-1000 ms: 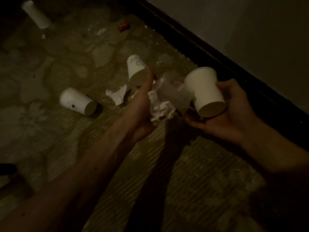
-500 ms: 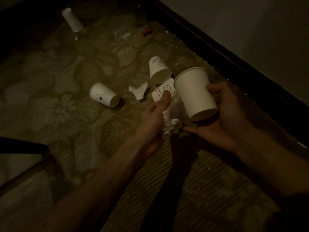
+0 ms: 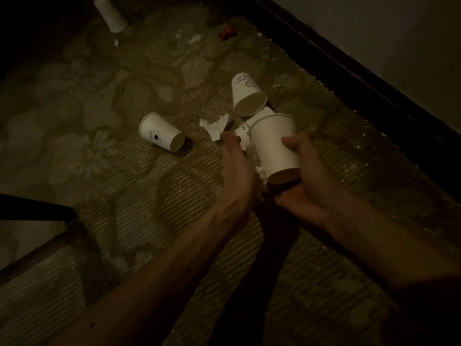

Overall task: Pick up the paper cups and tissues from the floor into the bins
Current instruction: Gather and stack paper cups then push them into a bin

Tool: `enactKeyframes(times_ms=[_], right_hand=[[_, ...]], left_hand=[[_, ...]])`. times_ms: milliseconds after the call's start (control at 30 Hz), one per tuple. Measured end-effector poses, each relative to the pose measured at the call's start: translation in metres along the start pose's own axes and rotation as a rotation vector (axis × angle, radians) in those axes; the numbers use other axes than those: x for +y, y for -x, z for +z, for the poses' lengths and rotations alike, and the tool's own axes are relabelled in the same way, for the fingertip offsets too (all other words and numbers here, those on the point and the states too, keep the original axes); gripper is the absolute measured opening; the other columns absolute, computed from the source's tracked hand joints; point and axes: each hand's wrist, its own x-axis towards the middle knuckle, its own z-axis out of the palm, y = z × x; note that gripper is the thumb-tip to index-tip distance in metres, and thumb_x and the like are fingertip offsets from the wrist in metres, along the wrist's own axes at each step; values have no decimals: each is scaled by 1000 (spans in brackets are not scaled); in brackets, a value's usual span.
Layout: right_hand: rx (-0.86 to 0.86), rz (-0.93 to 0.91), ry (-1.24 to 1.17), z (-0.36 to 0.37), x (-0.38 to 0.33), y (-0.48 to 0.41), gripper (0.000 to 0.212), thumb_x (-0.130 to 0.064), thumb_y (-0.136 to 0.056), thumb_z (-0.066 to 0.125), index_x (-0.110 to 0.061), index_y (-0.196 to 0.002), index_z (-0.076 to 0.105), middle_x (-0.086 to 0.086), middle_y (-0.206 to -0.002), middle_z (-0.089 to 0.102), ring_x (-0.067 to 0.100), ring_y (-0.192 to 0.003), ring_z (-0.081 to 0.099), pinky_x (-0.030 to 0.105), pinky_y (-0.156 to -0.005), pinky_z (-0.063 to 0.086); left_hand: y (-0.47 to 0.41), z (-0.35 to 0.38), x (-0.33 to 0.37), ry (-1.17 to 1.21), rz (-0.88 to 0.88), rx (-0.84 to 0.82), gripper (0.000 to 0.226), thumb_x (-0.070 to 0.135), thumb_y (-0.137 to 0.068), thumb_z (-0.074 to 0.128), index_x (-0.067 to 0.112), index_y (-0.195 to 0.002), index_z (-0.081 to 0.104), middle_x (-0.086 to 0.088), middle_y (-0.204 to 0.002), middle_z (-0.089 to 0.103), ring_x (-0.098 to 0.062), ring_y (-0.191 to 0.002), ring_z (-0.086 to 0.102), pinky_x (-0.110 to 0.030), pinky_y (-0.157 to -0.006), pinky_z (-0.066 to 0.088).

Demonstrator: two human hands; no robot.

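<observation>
I have the right hand (image 3: 308, 178) wrapped round a smooth, tapered white paper cup (image 3: 274, 146), rolled rim tipped away and dark recessed base facing me, above the ribbed, blotchy carpet (image 3: 124, 196). Just left of that cup, the left hand (image 3: 237, 168) curls on a crumpled tissue (image 3: 261, 174), its creased white folds touching the cup's wall. Behind the cup lies a printed cup (image 3: 243, 132), partly hidden, and beyond it a smiley cup (image 3: 247, 96) on its side, mouth toward me. Left of the held cup is a torn tissue (image 3: 214, 127), flat and ragged, and farther left a bear cup (image 3: 161, 133) lies on its side. Right of the cup runs a dark skirting board (image 3: 349, 78); open carpet lies nearer me.
</observation>
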Motion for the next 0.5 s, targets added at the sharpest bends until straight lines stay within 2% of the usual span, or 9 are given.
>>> enactKeyframes(times_ms=[67, 133, 200, 233, 267, 333, 367, 433, 500], right_hand=[[27, -6, -27, 2, 1, -7, 43, -36, -88, 56, -9, -121, 59, 15, -102, 72, 25, -84, 70, 38, -79, 53], [65, -14, -46, 5, 0, -14, 39, -37, -89, 54, -7, -113, 63, 16, -99, 74, 27, -88, 71, 42, -85, 54], [113, -28, -38, 9, -2, -22, 43, -38, -89, 54, -6, -116, 62, 17, -108, 72, 30, -99, 70, 46, -93, 52], [137, -40, -31, 10, -4, -26, 45, -39, -89, 54, -6, -119, 60, 18, -114, 70, 32, -105, 68, 48, -96, 50], [151, -55, -24, 10, -6, -30, 47, -39, -89, 54, -6, -121, 59, 19, -118, 69, 33, -110, 66, 50, -99, 48], [171, -86, -22, 9, -12, -34, 47, -40, -89, 54, -6, -121, 59, 20, -121, 66, 34, -113, 64, 50, -102, 44], [184, -98, -27, 8, -15, -36, 47, -40, -89, 55, -7, -122, 59, 20, -123, 65, 35, -116, 62, 50, -103, 43], [207, -105, -35, 4, -20, -39, 47, -40, -88, 56, -8, -122, 59, 20, -125, 64, 36, -120, 59, 52, -104, 42], [223, -102, -42, -1, -21, -40, 45, -39, -87, 57, -8, -120, 60, 19, -119, 67, 35, -116, 62, 53, -102, 44]], left_hand=[[-2, -1, 4, 138, -24, -23, 64, 65, -98, 11, 29, -139, 44, -3, -128, 61, -18, -108, 66, -44, -91, 57], [-10, -3, 8, 262, -84, -44, 65, 66, -98, 14, 28, -144, 38, -10, -128, 62, -22, -107, 68, -43, -84, 59], [-23, -6, 12, 379, -135, -49, 65, 68, -97, 18, 24, -140, 40, -14, -120, 65, -20, -85, 72, -35, -61, 59], [-32, -9, 12, 389, -132, -25, 65, 68, -98, 19, 23, -139, 41, -13, -123, 63, -21, -86, 71, -36, -61, 59], [-42, -12, 10, 340, -100, 5, 63, 66, -99, 18, 22, -138, 42, -11, -128, 60, -24, -99, 68, -41, -75, 58], [-67, -19, 7, 94, 44, 98, 54, 54, -104, 21, 22, -142, 41, -8, -143, 49, -27, -127, 52, -47, -106, 44], [-80, -24, 6, -116, 153, 132, 49, 47, -106, 25, 23, -147, 37, -8, -150, 42, -26, -135, 44, -43, -113, 35], [-107, -39, 4, -569, 331, 86, 48, 39, -107, 29, 24, -153, 29, -8, -160, 25, -25, -145, 27, -35, -116, 22], [-134, -50, 4, -948, 403, -69, 49, 37, -107, 29, 23, -154, 28, -8, -163, 19, -25, -149, 16, -42, -119, 18]])
